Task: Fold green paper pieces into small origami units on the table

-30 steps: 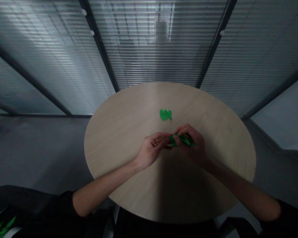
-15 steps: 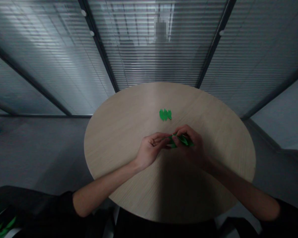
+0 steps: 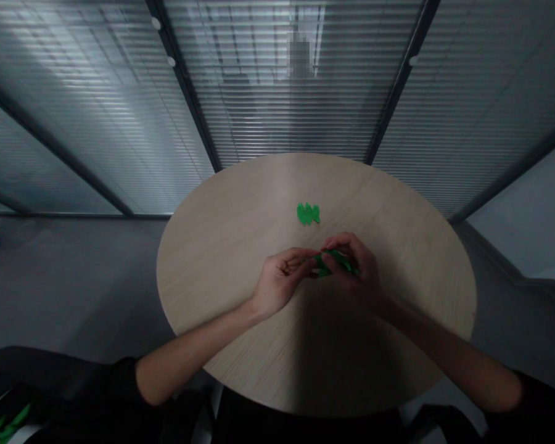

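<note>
- A folded green paper piece (image 3: 335, 262) is held between the left hand (image 3: 282, 277) and right hand (image 3: 354, 268), above the round wooden tabletop (image 3: 240, 259).
- It is grasped by the fingers (image 3: 346, 246) of both hands (the right ones curled over it).
- It is judged light, soft and easily creased, so it is best taken by its edges.
- Green leaf-shaped cutouts (image 3: 308, 214) are laid just beyond.

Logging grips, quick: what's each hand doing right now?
Left hand: closed, pinching the green folded piece.
Right hand: closed, pinching the same piece.
</note>
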`<control>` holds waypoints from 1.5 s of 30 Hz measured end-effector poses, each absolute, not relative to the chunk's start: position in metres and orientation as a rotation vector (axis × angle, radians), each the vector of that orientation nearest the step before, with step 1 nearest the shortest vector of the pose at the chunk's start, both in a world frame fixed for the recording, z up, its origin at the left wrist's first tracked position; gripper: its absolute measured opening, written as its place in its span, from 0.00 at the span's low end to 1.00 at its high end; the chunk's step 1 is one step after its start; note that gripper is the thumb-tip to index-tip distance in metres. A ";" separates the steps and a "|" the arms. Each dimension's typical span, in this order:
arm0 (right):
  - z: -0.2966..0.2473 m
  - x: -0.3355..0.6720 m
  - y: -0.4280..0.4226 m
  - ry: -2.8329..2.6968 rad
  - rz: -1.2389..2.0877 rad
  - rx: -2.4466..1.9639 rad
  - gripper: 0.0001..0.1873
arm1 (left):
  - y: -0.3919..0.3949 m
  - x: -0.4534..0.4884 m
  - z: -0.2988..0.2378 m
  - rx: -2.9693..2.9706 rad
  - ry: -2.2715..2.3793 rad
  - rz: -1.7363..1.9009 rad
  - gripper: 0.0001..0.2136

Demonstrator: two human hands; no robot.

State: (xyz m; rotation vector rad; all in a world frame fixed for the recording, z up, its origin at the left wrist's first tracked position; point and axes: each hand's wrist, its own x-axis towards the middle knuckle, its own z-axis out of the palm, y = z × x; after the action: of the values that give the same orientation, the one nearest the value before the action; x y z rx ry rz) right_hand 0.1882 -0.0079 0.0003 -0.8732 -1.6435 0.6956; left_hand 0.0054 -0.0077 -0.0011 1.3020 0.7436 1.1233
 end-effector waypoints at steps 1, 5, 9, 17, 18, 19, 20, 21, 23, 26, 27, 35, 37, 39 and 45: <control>0.000 0.188 -0.008 -1.656 0.689 -0.871 0.06 | -0.008 0.005 -0.001 1.305 0.749 1.121 0.15; 0.000 0.189 -0.008 -1.678 0.657 -0.887 0.05 | -0.009 0.005 0.001 1.324 0.760 1.113 0.14; 0.002 0.189 -0.008 -1.686 0.616 -0.887 0.04 | -0.009 0.005 0.002 1.362 0.761 1.112 0.14; 0.003 0.189 -0.008 -1.697 0.568 -0.902 0.05 | -0.010 0.004 0.000 1.382 0.720 1.110 0.14; 0.002 0.190 -0.008 -1.699 0.566 -0.897 0.05 | -0.010 0.004 -0.001 1.379 0.711 1.109 0.14; 0.002 0.190 -0.008 -1.701 0.562 -0.890 0.05 | -0.010 0.004 -0.001 1.373 0.702 1.105 0.14; 0.002 0.190 -0.008 -1.704 0.557 -0.885 0.05 | -0.010 0.004 -0.002 1.363 0.695 1.099 0.14; 0.002 0.190 -0.008 -1.706 0.550 -0.881 0.06 | -0.010 0.004 -0.002 1.353 0.691 1.093 0.14; 0.001 0.190 -0.007 -1.710 0.545 -0.879 0.06 | -0.010 0.003 -0.002 1.335 0.688 1.085 0.14; 0.001 0.191 -0.007 -1.719 0.552 -0.874 0.06 | -0.010 0.004 -0.002 1.330 0.704 1.082 0.14; 0.001 0.191 -0.007 -1.721 0.553 -0.866 0.06 | -0.010 0.004 -0.001 1.333 0.712 1.082 0.14; 0.000 0.192 -0.007 -1.739 0.543 -0.868 0.05 | -0.008 0.004 0.000 1.329 0.703 1.098 0.14; 0.000 0.192 -0.006 -1.755 0.543 -0.856 0.05 | -0.007 0.004 0.000 1.331 0.716 1.098 0.14; -0.001 0.193 -0.006 -1.764 0.544 -0.842 0.05 | -0.007 0.004 0.001 1.336 0.721 1.099 0.14; -0.001 0.193 -0.006 -1.746 0.563 -0.826 0.07 | -0.009 0.004 0.003 1.350 0.693 1.091 0.14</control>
State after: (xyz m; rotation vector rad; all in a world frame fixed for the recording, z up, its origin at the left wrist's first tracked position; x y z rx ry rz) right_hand 0.1925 -0.0064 -0.0008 -0.8262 -1.7457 0.5628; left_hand 0.0041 -0.0089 0.0032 1.3499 0.6927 1.0907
